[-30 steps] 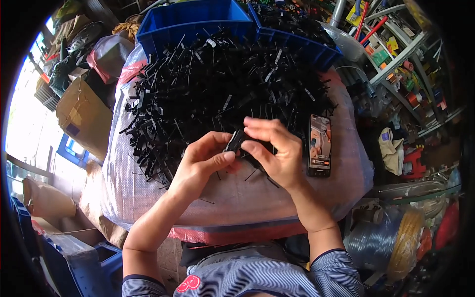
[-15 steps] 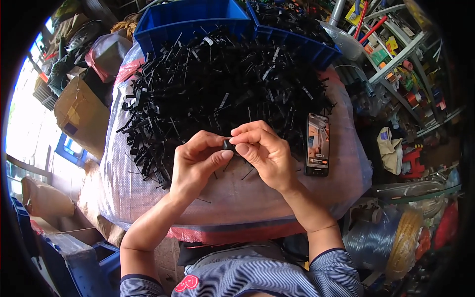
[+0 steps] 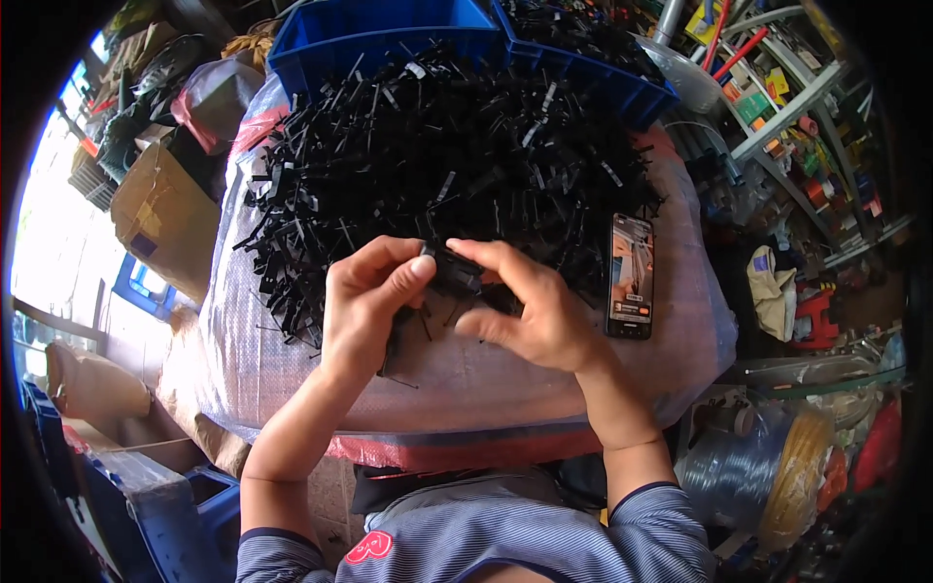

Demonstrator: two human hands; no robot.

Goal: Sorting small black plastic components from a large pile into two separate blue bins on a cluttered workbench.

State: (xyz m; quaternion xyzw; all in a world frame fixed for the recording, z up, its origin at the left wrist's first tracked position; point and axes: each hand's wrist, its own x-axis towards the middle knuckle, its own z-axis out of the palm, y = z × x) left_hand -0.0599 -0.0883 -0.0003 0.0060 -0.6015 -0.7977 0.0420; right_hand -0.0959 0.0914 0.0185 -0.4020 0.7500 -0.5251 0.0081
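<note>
Over the near edge of a heap of black plastic pieces with thin pins [image 3: 389, 175], my left hand [image 3: 355, 301] pinches a small black plastic part [image 3: 429, 251] between thumb and fingertips. The fingers cover most of it, so its exact kind does not show. Just to its right is my right hand [image 3: 544, 316], its thumb well apart from the stretched forefinger. That forefinger's tip lies close beside the part; whether it touches cannot be made out. Nothing is gripped in the right hand. Black pieces from the heap show between the two hands.
The heap lies on a large bale wrapped in woven plastic [image 3: 486, 398]. A phone [image 3: 632, 282] with a lit screen rests right of it. Two blue bins [image 3: 389, 44] stand at the back, the right one holding black pieces. Cable coils [image 3: 739, 476] sit at lower right.
My right thumb and forefinger have come apart, and the right hand has opened beside the part. My left hand has shifted slightly left and away from me, still pinching the small black part.
</note>
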